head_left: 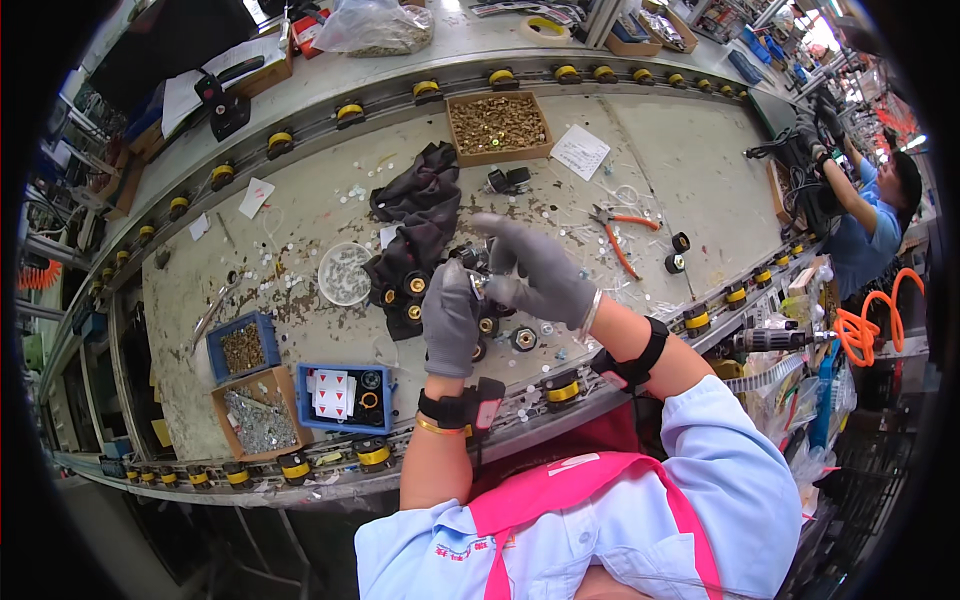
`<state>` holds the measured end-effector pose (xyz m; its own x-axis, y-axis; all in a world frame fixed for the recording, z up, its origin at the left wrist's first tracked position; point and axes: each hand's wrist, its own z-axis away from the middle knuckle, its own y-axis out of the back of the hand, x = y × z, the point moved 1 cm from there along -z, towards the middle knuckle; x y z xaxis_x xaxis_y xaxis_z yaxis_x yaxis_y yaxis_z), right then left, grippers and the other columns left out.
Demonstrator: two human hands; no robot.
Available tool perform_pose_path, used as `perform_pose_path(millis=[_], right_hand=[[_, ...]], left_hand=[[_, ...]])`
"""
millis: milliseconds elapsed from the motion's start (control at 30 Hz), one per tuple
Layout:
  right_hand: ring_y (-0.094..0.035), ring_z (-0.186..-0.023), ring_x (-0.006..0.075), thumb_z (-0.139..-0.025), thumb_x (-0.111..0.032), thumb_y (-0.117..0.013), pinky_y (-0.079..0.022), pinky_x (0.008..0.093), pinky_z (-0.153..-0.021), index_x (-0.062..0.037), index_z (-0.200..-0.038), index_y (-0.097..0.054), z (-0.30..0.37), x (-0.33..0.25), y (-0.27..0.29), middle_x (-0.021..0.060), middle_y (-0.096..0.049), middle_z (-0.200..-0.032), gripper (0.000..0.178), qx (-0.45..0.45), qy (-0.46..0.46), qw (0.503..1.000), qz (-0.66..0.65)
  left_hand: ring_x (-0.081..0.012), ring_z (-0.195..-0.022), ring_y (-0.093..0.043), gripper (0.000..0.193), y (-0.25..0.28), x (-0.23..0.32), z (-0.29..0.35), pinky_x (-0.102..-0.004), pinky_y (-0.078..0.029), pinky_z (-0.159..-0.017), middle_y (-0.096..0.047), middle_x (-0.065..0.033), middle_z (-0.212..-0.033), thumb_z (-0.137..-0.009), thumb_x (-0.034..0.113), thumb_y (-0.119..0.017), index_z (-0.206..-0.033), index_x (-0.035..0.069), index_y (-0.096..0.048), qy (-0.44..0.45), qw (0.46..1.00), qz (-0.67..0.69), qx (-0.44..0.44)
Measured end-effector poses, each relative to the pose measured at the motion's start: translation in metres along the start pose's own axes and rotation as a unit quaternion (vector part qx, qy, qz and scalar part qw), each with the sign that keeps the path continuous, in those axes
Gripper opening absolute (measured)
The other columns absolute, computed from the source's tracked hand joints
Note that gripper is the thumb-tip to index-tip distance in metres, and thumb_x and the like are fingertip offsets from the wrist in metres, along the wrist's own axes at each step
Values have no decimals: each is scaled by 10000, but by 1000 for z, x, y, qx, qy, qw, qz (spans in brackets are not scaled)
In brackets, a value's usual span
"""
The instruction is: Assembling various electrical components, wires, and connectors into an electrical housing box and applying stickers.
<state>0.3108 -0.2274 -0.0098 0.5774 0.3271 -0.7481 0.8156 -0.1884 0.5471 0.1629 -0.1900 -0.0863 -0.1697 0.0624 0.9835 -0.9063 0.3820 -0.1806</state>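
Above a worn workbench [710, 170], the gray-gloved left hand [450, 318] pinches a small metal part [477, 284]; the gray-gloved right hand [547, 272] meets it, fingers loosely extended, its grip unclear. Black-and-brass fittings [416, 284] cluster nearby, beside dark cloth [425, 205]; orange-handled pliers [634, 219] lie rightward.

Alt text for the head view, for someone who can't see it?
A person's gray-gloved left hand and right hand meet at a small part above a worn workbench. Nearby lie dark cloth, black fittings, orange-handled pliers and a box of brass pieces; a co-worker is at right.
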Motion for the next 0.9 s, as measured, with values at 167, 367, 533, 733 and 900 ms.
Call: perform_pose_path(millis=[167,367,533,733,900], right_hand=[[-585,-859,244,-805,-89,-657,-489,343,-727,-67,-1224,-550,5,14,0,109,-598,-967,433,-11,119,993,10],[-619,-853,208,-813,-34,-625,-491,313,-789,-36,-1204,-556,-7,16,-15,115,-630,-939,397,-127,-68,983,-112],[-638,-831,248,-774,72,-561,-501,334,-738,-79,-1178,-571,-8,76,1,117,-649,-959,431,12,-80,996,38],[-404,-1202,382,-737,-126,-639,-328,451,-1033,-215,-1297,-527,-26,155,-16,163,-488,-1282,578,-2,-30,903,428],[-444,-1137,357,-743,-210,-657,-354,442,-994,-189,-1171,-599,-38,176,-9,131,-550,-1198,433,13,-67,894,444]], left_hand=[[-44,-708,-434,370,-7,0,-4,-215,-376,-605,-516,33,-793,-990,379,-420,-925,48,-572,10,1000,-13,11],[-168,-709,-532,397,3,6,-4,-327,-432,-638,-582,-90,-788,-1006,353,-376,-918,21,-576,-38,995,-90,32],[-421,-730,-595,303,8,-4,-11,-493,-425,-583,-601,-203,-745,-966,405,-437,-1013,113,-504,-50,946,-291,134],[-449,-848,-617,691,20,8,-19,-488,-477,-704,-644,-248,-921,-910,455,-507,-1437,157,-175,116,920,-316,199],[-410,-806,-632,630,11,1,-13,-456,-483,-693,-646,-211,-812,-894,377,-576,-1378,105,-278,36,948,-264,171]])
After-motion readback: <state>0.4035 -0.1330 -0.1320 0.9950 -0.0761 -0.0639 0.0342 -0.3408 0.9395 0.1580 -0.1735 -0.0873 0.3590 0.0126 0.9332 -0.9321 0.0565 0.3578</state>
